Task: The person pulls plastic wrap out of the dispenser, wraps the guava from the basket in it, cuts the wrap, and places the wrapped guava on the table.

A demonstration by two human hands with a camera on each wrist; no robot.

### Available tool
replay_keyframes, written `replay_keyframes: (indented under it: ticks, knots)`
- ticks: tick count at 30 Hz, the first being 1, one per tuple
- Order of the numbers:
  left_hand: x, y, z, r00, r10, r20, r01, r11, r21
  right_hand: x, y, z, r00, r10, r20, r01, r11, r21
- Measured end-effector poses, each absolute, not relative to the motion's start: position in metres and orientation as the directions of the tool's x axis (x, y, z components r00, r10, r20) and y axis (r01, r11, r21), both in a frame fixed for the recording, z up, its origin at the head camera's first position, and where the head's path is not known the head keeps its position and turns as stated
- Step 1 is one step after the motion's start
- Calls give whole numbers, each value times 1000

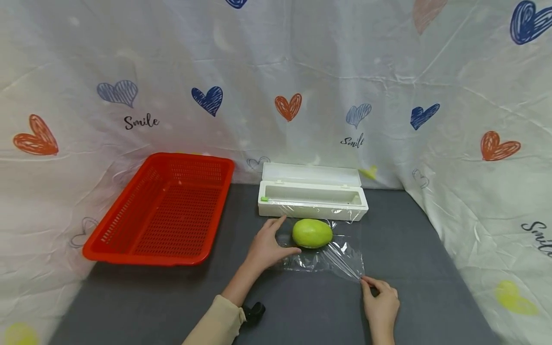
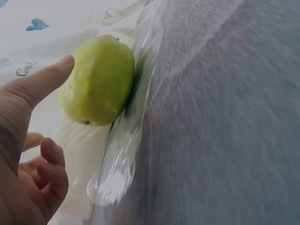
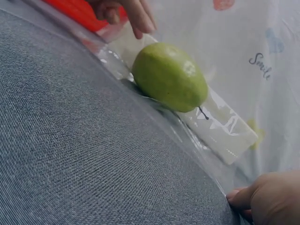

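A yellow-green pear (image 1: pixel 312 233) with a thin dark stem (image 3: pixel 203 113) lies on a sheet of clear cling film (image 1: pixel 345 256) spread over the dark table. My left hand (image 1: pixel 267 244) is just left of the pear, thumb and fingers spread wide and holding nothing. In the left wrist view its thumb (image 2: pixel 47 79) points at the fruit's side. Thumb and fingertips of my right hand (image 1: pixel 381 302) pinch the near right corner of the film, which is pulled into taut creases between that corner and the pear.
Behind the pear stands a white cling film dispenser (image 1: pixel 310 211), its lid raised and a small green piece (image 1: pixel 264 199) at its left end. To the left sits a red slatted plastic basket (image 1: pixel 202 254). A white cloth (image 1: pixel 250 57) printed with hearts hangs behind the table (image 1: pixel 414 249).
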State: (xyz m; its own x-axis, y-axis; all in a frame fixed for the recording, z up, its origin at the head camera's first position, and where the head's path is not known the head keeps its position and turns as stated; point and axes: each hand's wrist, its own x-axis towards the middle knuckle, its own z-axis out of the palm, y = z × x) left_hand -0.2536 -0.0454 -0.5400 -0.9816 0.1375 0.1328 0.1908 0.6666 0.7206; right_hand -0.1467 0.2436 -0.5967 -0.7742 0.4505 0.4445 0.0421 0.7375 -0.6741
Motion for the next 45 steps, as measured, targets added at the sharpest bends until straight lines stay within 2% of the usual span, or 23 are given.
replay_keyframes:
  ticks: [4,12,26,34,45]
  knots:
    - [-243,-61,-541,-981,115,158,194,653,732,-145,242,-594,-768,451,454,38,741,-671]
    - [-215,-83,-553,-978,76,193,195,659,727,-144,239,-594,-771,495,402,111,725,-680]
    - [-193,-95,-569,-996,24,84,75,740,669,-145,241,-592,-769,503,395,111,713,-692]
    - [-192,-95,-573,-977,24,212,158,751,641,-146,242,-592,-763,468,446,58,736,-674]
    - [-192,-95,-581,-960,18,278,200,741,641,-145,241,-596,-773,423,473,27,767,-642]
